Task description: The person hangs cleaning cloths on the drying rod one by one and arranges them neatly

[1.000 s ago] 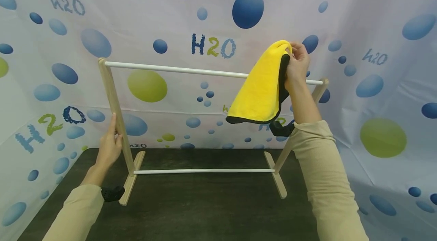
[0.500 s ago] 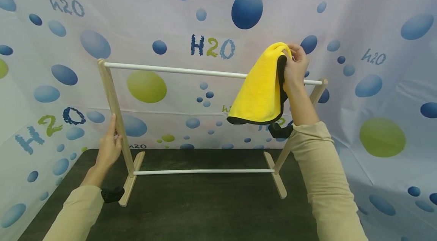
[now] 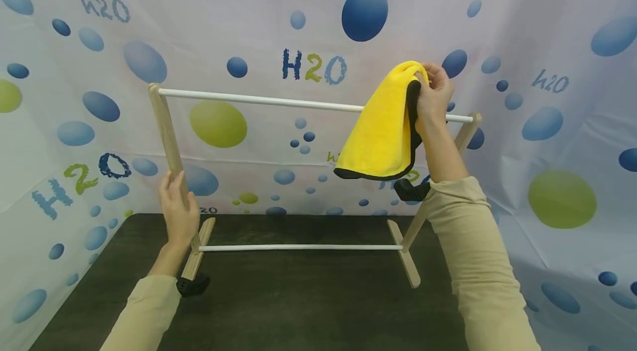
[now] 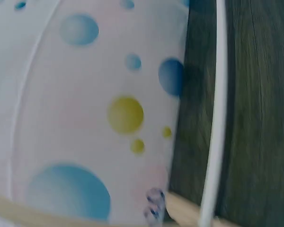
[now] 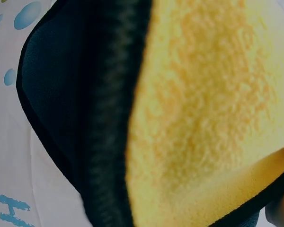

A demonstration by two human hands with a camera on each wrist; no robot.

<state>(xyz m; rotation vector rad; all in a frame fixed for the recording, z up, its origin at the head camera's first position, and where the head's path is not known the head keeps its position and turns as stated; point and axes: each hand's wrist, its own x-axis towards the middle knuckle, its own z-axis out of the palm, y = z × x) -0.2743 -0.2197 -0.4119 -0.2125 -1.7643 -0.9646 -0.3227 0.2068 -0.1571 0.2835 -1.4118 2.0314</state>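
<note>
Fluffy yellow microfibre cloth [image 3: 383,130] with black edging, held above a wooden rack.
Right hand [image 3: 434,97] pinches its bunched top above the white rod [image 3: 264,100]; left hand [image 3: 180,213] clasps the rack's pale wooden upright [image 3: 166,130] on the dark bench [image 3: 298,307].

Cloth [image 3: 383,130] hangs over the rack's [image 3: 169,135] top rail [image 3: 259,100], right end.

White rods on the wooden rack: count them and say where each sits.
2. The top rod spans the uprights, passing behind the yellow cloth; the bottom rod runs just above the dark table. None seems hidden.
</note>
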